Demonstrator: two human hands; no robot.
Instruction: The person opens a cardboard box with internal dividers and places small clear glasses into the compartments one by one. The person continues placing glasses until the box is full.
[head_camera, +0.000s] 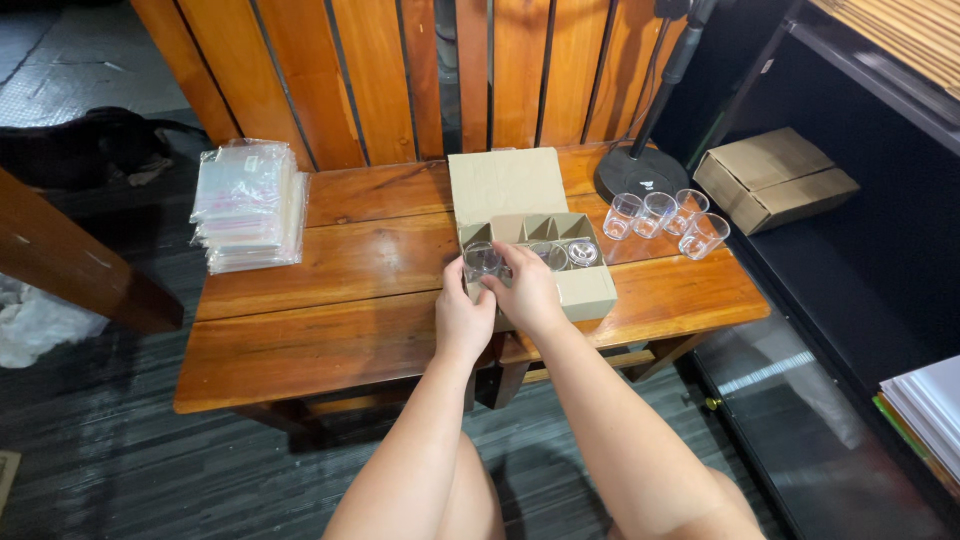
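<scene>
A clear glass tumbler (482, 262) sits at the front left cell of an open cardboard box (585, 290) with divider slots. My left hand (462, 318) and my right hand (528, 290) both wrap around this glass at the box's near edge. Two more glasses (568, 254) rest in other cells of the box. The box lid (506, 182) stands folded back. Several empty glasses (664, 216) stand in a row on the wooden table (330, 320), right of the box.
A stack of clear plastic bags (250, 205) lies at the table's left end. A black stand base (640, 172) sits at the back right. A closed cardboard box (775, 178) rests on the dark shelf to the right. Wooden slats rise behind.
</scene>
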